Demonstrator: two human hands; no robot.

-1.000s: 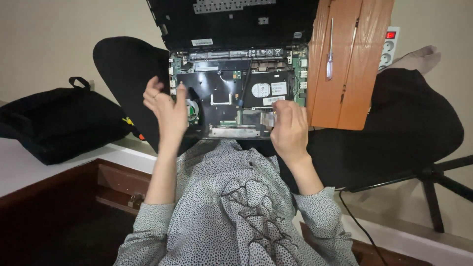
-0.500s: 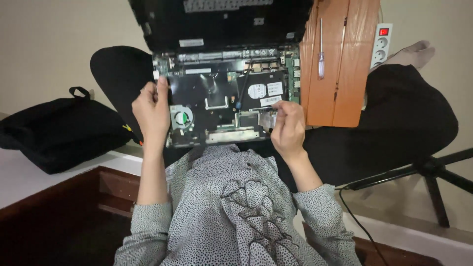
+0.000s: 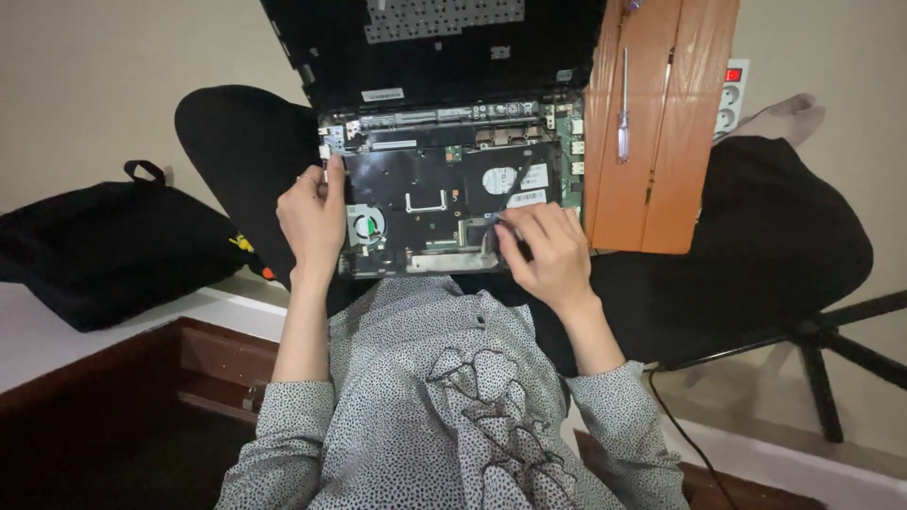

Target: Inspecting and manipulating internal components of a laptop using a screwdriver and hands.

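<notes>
Dim, soft indoor light — sharp focus

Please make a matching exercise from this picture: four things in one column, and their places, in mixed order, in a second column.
Things:
1. left hand
2. right hand
3. screwdriver
4. black bag

Places:
A. lying on the orange wooden board
B. at the left edge of the opened laptop, beside the fan
C. on the white ledge at far left
D. at the lower middle of the laptop's circuit board

Pairs: 1-B, 2-D, 3-A, 4-C
</notes>
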